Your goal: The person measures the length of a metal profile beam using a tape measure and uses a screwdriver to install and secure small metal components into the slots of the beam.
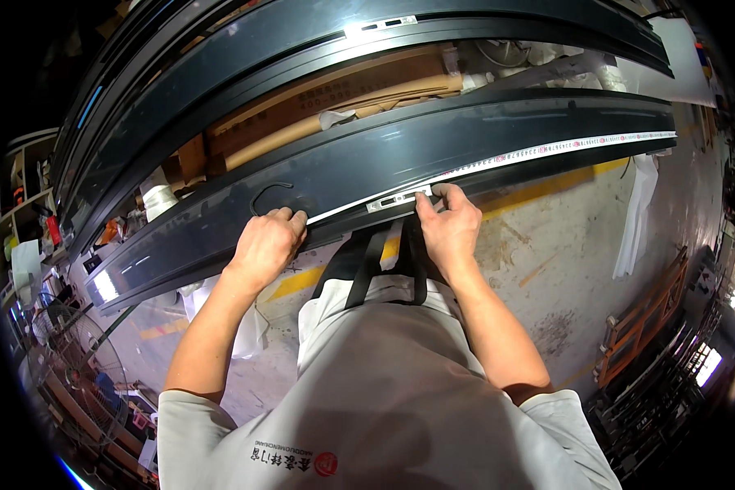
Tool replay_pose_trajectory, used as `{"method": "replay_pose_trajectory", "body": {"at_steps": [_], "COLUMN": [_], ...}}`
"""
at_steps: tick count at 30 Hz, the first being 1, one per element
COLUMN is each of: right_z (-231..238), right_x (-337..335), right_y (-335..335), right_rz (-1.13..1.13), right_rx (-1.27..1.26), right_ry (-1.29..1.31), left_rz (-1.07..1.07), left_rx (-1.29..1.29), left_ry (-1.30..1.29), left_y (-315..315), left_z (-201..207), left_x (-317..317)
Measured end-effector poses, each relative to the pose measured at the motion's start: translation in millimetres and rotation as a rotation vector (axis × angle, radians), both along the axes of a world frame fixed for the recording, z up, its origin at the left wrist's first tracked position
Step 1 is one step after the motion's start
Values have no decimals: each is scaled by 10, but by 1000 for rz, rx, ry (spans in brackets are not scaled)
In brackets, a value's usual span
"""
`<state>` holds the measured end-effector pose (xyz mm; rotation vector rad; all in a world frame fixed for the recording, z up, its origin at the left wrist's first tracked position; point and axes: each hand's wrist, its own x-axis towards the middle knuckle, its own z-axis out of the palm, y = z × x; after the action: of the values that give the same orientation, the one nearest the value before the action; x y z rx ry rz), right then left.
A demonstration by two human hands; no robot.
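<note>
Workshop floor (pixel 539 224), pale and stained, crossed by a yellow stripe (pixel 298 283). White measuring tape (pixel 551 149) lies lengthwise on the near dark grey profile (pixel 367 159), running from the left hand to the profile's right end. Left hand (pixel 268 245): fingers curled down at the tape's left end; cannot tell whether they pinch or merely press it. Right hand (pixel 452 224): thumb and forefinger drawn together at the right end of a silver slotted plate (pixel 394 201), beside the tape; cannot tell which is gripped. Plate sits along the profile's near edge, between the 2 hands. Thin dark hooked piece (pixel 271 188) on the profile, just beyond the left hand.

Farther out: brown rolled tube (pixel 273 143) and cardboard (pixel 290 98), then a 2nd dark profile (pixel 253 53) bearing 1 similar silver fitting (pixel 392 26). Right side: white sheet (pixel 635 216), orange rack (pixel 643 322). Lower left: round wire-guarded fan (pixel 73 367).
</note>
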<state>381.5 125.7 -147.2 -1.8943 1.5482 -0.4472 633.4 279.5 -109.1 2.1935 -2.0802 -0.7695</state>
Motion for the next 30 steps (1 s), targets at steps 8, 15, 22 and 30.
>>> {"method": "replay_pose_trajectory", "body": {"at_steps": [8,15,22,30], "right_z": [-38,26,-38,378], "right_x": [-26,-22,-63,-506], "right_y": [-3,-20,-11,-198], "right_rz": [32,22,21,-83], "right_rx": [-40,63,3,50], "right_ry": [-6,3,-35,-173], "left_rz": [-26,-33,-11,335], "left_rx": [-12,-15,-29,387], "left_ry": [-16,-19,69,698], "left_y": [8,27,38,-289], "left_z": [12,-2,-24,350], "left_x": [7,4,16,309]}}
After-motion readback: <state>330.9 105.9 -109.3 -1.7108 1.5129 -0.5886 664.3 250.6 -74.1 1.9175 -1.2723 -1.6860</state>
